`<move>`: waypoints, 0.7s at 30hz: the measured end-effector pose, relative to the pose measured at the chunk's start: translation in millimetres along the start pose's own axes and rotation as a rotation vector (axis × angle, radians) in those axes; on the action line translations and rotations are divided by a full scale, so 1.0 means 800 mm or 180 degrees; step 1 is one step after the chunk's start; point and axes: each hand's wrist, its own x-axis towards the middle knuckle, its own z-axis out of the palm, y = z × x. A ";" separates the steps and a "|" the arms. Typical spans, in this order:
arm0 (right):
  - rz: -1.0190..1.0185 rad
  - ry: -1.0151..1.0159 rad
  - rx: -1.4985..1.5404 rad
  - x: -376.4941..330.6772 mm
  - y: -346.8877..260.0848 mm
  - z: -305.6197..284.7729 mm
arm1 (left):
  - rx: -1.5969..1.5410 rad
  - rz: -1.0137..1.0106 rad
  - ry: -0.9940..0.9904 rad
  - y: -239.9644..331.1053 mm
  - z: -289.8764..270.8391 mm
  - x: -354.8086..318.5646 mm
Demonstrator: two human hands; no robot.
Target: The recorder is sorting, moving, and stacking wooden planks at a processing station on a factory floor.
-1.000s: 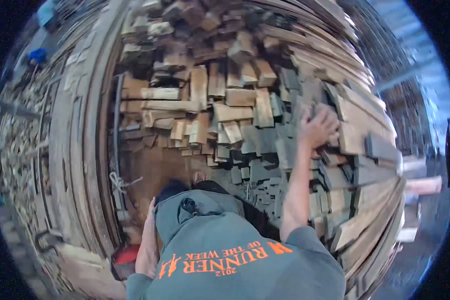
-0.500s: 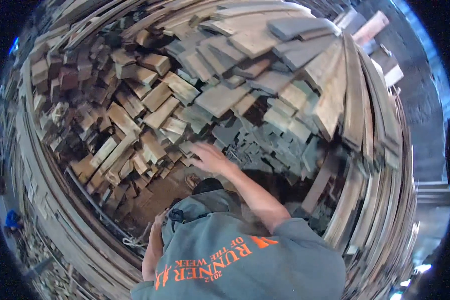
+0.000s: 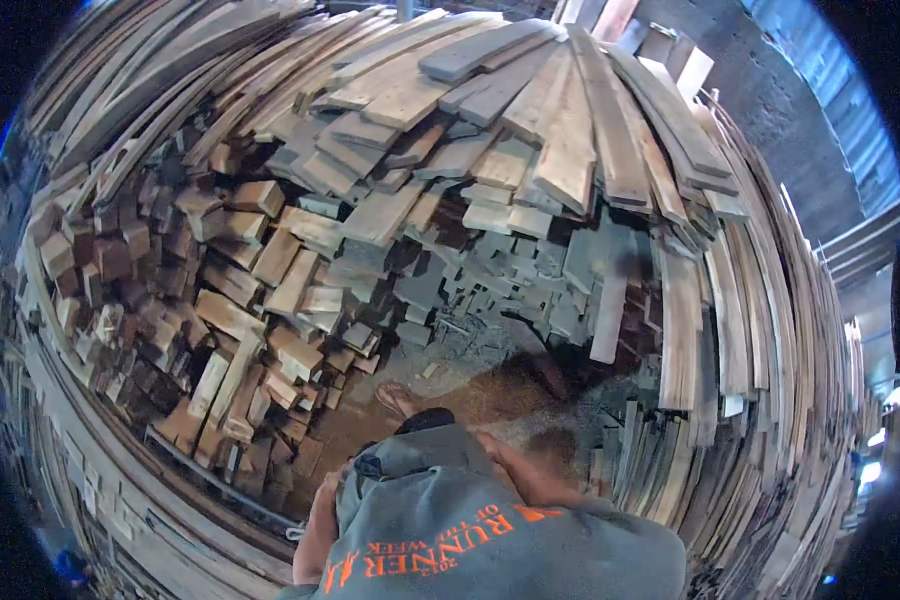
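My left hand [image 3: 332, 478] is drawn in against the front of my grey shirt [image 3: 510, 560], and its fingers are hidden. My right forearm [image 3: 535, 482] bends in toward my body. My right hand [image 3: 490, 450] shows only in part at the shirt's edge, so what it holds, if anything, cannot be made out. Nearest ahead of both hands lie short cut wood blocks [image 3: 295, 355], heaped at the left. A sandalled foot [image 3: 395, 400] stands on the brown dirt floor [image 3: 480, 395].
Long planks [image 3: 410, 95] fan out over the pile ahead. Boards stand on end along the right [image 3: 735, 310]. Darker square blocks [image 3: 110, 255] fill the left side. Grey offcuts [image 3: 510, 280] lie in the middle. A long timber rail [image 3: 90, 450] curves along the near left.
My right hand, which reached out over the wood with fingers spread, has drawn back to my body. The view has turned, so the piles sit further left and the foot shows.
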 end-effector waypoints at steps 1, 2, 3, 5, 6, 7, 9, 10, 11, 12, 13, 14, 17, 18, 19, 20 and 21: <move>0.0369 0.0792 -0.0370 0.011 -0.007 0.003 | 0.0039 0.0003 -0.0030 0.005 0.005 0.001; 0.0767 0.1601 -0.0737 0.019 -0.012 0.001 | 0.0081 0.0014 -0.0083 0.015 0.014 0.010; 0.0635 0.1508 -0.0652 0.047 -0.074 -0.026 | 0.0104 -0.0075 0.0097 -0.014 -0.021 -0.008; 0.0108 0.1766 -0.0138 0.067 -0.215 -0.098 | 0.0106 -0.0129 0.0185 -0.021 -0.024 -0.014; -0.0335 0.2411 0.0012 0.067 -0.256 -0.131 | 0.0119 -0.0118 0.0167 -0.004 -0.024 -0.004; -0.0510 0.2772 -0.0324 0.069 -0.292 -0.172 | -0.0355 0.0724 0.0415 -0.007 -0.021 -0.004; -0.0924 0.3475 -0.0790 0.061 -0.377 -0.249 | 0.0253 0.0724 0.0695 -0.003 -0.029 0.005; -0.1183 0.3836 -0.0903 0.052 -0.422 -0.286 | 0.0843 0.0673 0.0997 0.008 -0.035 0.013; -0.1258 0.4253 -0.1412 0.033 -0.431 -0.328 | 0.0864 0.0744 0.0884 0.035 -0.012 0.009; -0.1294 0.4655 -0.1971 0.006 -0.436 -0.369 | 0.0562 0.0812 0.1011 0.093 0.017 -0.001; -0.1071 0.4743 -0.2248 -0.017 -0.460 -0.400 | 0.0247 0.0852 0.1232 0.166 0.034 -0.031; -0.0977 0.4794 -0.2451 -0.026 -0.497 -0.428 | 0.0437 0.1622 0.1456 0.173 0.025 -0.019; -0.0074 0.4328 -0.3540 -0.050 -0.497 -0.508 | 0.0588 0.2157 0.1175 0.355 0.065 -0.050; -0.0107 0.4347 -0.3562 -0.046 -0.490 -0.526 | 0.0355 0.2402 0.1085 0.422 0.079 -0.073; 0.0131 0.3980 -0.3819 -0.042 -0.482 -0.544 | 0.0116 0.2641 0.0990 0.485 0.096 -0.091; 0.0361 0.3592 -0.4051 -0.034 -0.471 -0.559 | 0.0158 0.2845 0.0957 0.533 0.107 -0.100; 0.0433 0.3577 -0.4471 -0.032 -0.452 -0.574 | 0.0182 0.3068 0.0862 0.577 0.125 -0.100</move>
